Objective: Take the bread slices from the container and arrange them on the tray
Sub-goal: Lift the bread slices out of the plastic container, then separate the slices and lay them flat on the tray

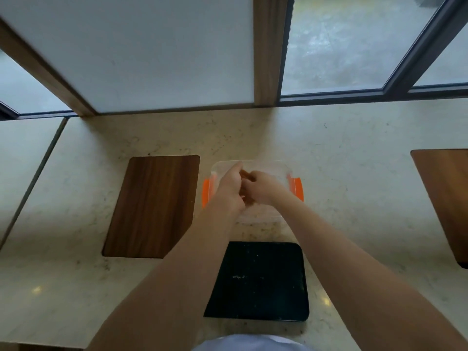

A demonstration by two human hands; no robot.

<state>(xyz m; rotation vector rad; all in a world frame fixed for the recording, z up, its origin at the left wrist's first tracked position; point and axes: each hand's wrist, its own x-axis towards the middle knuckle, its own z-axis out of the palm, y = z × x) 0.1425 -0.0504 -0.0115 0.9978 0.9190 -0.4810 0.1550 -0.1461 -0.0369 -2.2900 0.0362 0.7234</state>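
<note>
1. Both your hands are down inside the clear container [253,165] with the orange clips [296,188], which sits on the counter [354,198] just beyond the black tray [258,282].
2. Your left hand [229,184] is curled, fingers bent inward toward the middle of the container. Your right hand [262,187] is curled the same way, and the two meet knuckle to knuckle.
3. A sliver of brown shows between them, which looks like bread [245,174]. The picture is blurred there, so I cannot tell how many slices it is or which hand really has hold of it.
4. The tray is bare apart from a few crumbs, so I judge you are at the first pick: getting slices out, none laid down so far.
5. Next, you likely need to lift the bread clear of the container wall and bring it back toward you onto the tray.
6. Start in a corner of the tray, so later slices have room beside it.
7. The wooden board [152,206] to your left and the other board [443,198] at far right play no part.
</note>
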